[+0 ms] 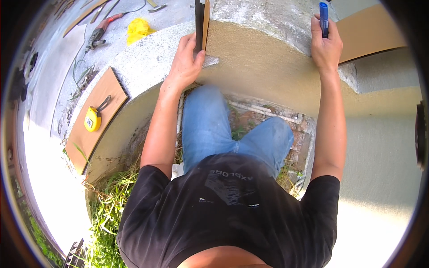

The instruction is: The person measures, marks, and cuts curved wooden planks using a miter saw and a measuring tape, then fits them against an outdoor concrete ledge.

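Observation:
My left hand (185, 62) is closed around the lower end of a thin board (201, 27), dark on one side and brown on the other, standing on edge over the rough concrete ledge (263, 22). In my right hand (327, 49) a blue marker (324, 15) points up and away from me, gripped between thumb and fingers. Beside that hand, on the right, a wider brown board (373, 33) rests on the ledge. To the left, a yellow tape measure (92, 119) with a dark wrist strap lies on another brown board (105, 96).
Farther left on the concrete are a red and grey corded power tool (100, 33), a crumpled yellow bag (139, 31) and a hammer (156, 8). Pale pipes (263, 109) run below the ledge by my knees. Grass (109, 210) grows at lower left; a plastered wall (380, 156) stands right.

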`<state>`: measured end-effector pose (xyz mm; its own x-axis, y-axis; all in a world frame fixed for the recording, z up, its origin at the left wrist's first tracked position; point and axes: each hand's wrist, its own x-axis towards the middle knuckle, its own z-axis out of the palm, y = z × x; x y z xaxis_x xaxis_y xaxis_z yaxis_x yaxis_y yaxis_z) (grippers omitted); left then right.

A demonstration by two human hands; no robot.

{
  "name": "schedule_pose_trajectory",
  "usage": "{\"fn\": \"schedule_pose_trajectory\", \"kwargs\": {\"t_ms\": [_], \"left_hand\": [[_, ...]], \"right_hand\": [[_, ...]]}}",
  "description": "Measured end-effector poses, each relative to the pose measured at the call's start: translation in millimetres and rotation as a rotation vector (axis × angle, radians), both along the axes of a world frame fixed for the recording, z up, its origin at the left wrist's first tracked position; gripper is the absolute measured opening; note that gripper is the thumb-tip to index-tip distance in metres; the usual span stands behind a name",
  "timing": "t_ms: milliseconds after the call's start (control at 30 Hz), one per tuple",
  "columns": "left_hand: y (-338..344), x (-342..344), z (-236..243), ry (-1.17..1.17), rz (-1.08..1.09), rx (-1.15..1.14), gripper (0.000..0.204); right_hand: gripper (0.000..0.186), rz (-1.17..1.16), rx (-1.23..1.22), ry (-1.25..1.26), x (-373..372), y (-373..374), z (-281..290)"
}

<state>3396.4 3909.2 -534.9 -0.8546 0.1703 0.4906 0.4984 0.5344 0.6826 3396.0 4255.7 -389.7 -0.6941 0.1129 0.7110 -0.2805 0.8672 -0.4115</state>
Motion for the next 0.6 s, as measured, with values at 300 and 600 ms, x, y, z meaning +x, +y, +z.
{"fn": "schedule_pose_trajectory", "kwargs": {"t_ms": [300,600], "left_hand": [[-9,-6,-15,-0.088,-0.053,0.203,0.043],[-7,-3,-3,-0.018,-0.028,0.24,0.037]], "right_hand": [[0.025,-0.194,-0.216,0.726,85,81,123],[0.054,-0.267,-0.107,0.52,77,117,235]]}}
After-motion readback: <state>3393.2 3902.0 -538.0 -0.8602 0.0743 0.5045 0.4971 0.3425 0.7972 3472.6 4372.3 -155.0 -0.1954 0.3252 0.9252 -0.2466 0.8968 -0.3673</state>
